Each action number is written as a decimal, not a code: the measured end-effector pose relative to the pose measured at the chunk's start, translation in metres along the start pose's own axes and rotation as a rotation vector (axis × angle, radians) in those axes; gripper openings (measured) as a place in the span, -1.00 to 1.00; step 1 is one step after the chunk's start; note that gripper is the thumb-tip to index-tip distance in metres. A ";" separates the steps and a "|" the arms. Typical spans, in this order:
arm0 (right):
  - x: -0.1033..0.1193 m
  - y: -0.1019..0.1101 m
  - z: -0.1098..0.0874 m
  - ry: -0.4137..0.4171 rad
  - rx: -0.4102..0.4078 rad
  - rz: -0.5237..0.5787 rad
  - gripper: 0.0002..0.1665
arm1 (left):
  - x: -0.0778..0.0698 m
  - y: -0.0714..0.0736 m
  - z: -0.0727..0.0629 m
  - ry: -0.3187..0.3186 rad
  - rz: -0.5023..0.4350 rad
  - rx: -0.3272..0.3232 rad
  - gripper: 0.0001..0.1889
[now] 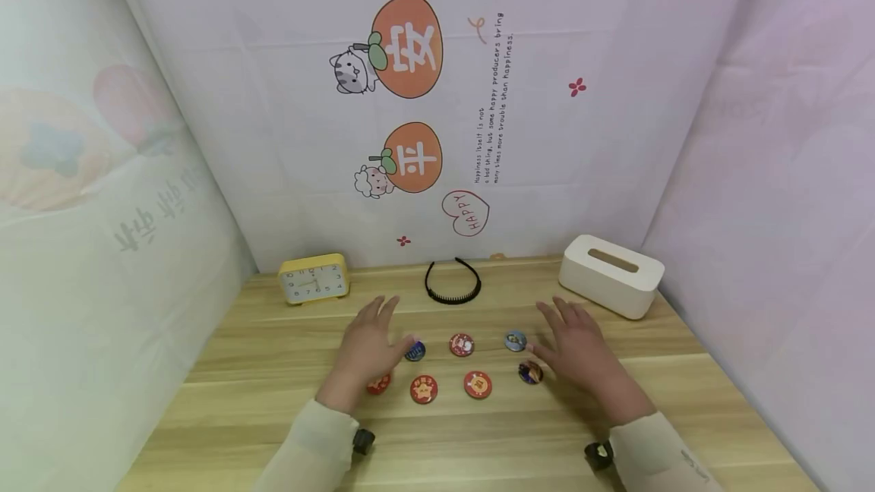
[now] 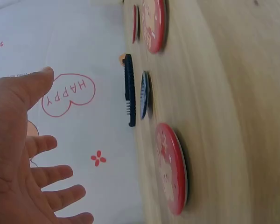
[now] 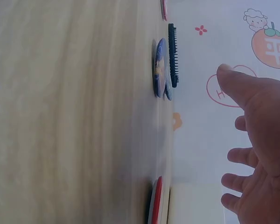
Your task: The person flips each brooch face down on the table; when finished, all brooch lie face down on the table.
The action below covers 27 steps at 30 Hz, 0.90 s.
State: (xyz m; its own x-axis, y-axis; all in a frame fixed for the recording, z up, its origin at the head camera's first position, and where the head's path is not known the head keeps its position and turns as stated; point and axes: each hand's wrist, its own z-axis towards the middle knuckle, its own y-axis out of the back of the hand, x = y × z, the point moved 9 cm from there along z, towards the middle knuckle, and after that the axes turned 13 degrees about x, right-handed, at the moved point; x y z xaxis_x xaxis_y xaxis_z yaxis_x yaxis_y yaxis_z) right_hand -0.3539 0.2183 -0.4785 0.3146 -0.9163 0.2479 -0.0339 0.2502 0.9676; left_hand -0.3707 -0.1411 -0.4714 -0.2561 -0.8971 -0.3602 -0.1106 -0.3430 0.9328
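Note:
Several round button badges lie flat on the wooden table. My left hand (image 1: 369,348) is held over the left end of them, fingers spread, its thumb overlapping the dark blue badge (image 1: 415,352) in the head view. Partly covered by that wrist is a red badge (image 1: 378,385). My right hand (image 1: 576,345) hovers at the right end, thumb beside the light blue badge (image 1: 516,340) and near the dark picture badge (image 1: 530,373). Between the hands lie a red badge (image 1: 461,345), a red star badge (image 1: 424,389) and a red-orange badge (image 1: 478,384). Neither hand holds anything.
Along the back stand a yellow alarm clock (image 1: 314,279), a black toothed headband (image 1: 454,299) and a white tissue box (image 1: 608,279). A printed cloth (image 1: 287,135) hangs behind the table (image 1: 437,446). In the right wrist view, another red-edged badge (image 3: 156,203) lies low down.

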 end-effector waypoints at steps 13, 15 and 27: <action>-0.003 0.005 -0.006 0.050 0.000 0.191 -0.17 | -0.026 -0.011 0.007 -0.097 -0.172 0.031 -0.13; -0.005 0.004 -0.007 0.055 0.001 0.206 -0.20 | -0.030 -0.014 0.007 -0.103 -0.197 0.042 -0.14; -0.015 0.005 -0.015 0.076 -0.023 0.206 -0.40 | -0.060 -0.041 0.015 -0.171 -0.275 0.121 -0.25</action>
State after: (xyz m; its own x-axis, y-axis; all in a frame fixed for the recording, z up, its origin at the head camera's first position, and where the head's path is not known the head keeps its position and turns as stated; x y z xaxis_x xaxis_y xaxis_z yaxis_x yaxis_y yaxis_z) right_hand -0.3444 0.2382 -0.4784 0.3736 -0.8190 0.4356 -0.0834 0.4380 0.8951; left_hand -0.3650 -0.0690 -0.4878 -0.3566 -0.7124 -0.6045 -0.3082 -0.5211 0.7959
